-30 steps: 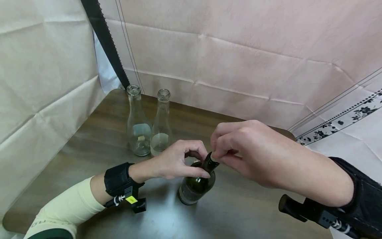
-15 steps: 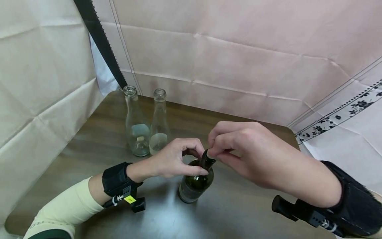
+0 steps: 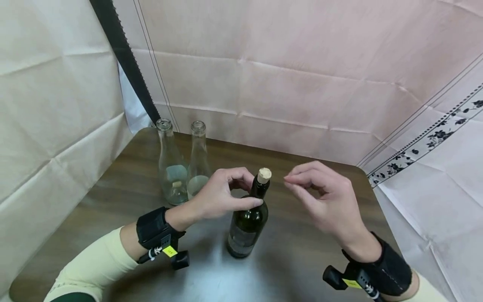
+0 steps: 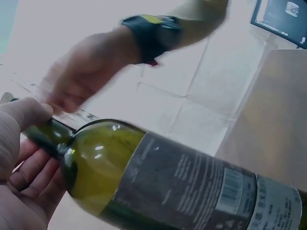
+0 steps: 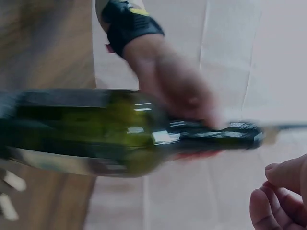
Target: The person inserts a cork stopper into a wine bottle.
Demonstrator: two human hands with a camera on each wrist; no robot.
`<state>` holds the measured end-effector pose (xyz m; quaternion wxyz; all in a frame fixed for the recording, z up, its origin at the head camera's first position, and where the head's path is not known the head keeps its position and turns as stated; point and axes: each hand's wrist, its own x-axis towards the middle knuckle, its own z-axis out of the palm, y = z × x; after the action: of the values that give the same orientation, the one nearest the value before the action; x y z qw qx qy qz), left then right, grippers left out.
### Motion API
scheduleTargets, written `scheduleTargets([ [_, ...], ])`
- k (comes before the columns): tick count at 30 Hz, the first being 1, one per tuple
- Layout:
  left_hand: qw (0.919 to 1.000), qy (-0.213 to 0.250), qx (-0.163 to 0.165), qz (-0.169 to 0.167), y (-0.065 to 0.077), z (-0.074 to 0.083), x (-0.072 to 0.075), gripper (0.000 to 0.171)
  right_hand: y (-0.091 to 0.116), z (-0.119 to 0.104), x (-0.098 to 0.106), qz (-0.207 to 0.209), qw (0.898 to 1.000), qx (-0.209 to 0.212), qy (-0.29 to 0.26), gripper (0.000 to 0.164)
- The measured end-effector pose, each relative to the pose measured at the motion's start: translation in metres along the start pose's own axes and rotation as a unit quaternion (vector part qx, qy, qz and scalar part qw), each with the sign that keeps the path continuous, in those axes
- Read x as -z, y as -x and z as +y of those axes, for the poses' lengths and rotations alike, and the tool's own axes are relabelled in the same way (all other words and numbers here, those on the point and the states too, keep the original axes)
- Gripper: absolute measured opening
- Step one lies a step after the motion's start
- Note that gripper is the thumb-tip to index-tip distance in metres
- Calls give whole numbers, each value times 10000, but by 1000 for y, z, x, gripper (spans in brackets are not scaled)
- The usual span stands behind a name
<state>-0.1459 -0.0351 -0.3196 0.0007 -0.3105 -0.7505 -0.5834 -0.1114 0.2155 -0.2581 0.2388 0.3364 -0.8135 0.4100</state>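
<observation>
A dark green wine bottle [image 3: 247, 226] stands on the table, with a pale cork [image 3: 264, 174] seated in its mouth and part of the cork showing above the rim. My left hand [image 3: 226, 193] grips the bottle's neck between thumb and fingers, as the left wrist view shows the neck [image 4: 53, 132] inside the hand. To the right of the cork, my right hand [image 3: 326, 195] is held in the air, fingers loosely bent and thumb near the fingertips. Nothing is between them. The right wrist view is blurred, but those fingers [image 5: 273, 206] appear apart from the bottle.
Two clear glass bottles stand at the back left, one with a bluish label [image 3: 176, 173] and the other [image 3: 198, 163] beside it. Pale cloth [image 3: 283, 92] hangs behind the wooden table [image 3: 302, 260]. Two small pale pieces [image 5: 14, 181] show at the right wrist view's lower left.
My right hand has let go of the cork and moved away to the right, uncovering the cork top. The left hand keeps its grip; the bottle looks more upright.
</observation>
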Motion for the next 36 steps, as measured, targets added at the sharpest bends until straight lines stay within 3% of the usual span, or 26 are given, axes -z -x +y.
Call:
scheduleTargets([
  [4, 9988, 88, -11, 474, -11, 6, -1, 21, 27, 28, -8, 386, 9969, -680, -13, 20],
  [8, 9950, 241, -182, 950, -28, 9, -5, 23, 52, 52, -16, 564, 9867, -1501, -257, 14],
  [18, 9811, 187, -191, 1918, -66, -2, -14, 26, 97, 87, -40, 4, 9625, -2698, -298, 7],
  [26, 9689, 190, -85, 2468, -85, -22, -18, 30, 115, 95, -61, -278, 9516, -2995, -637, 4],
  [36, 9644, -25, -152, 2640, -92, -41, -19, 31, 121, 101, -70, -280, 9473, -3115, -689, 7],
])
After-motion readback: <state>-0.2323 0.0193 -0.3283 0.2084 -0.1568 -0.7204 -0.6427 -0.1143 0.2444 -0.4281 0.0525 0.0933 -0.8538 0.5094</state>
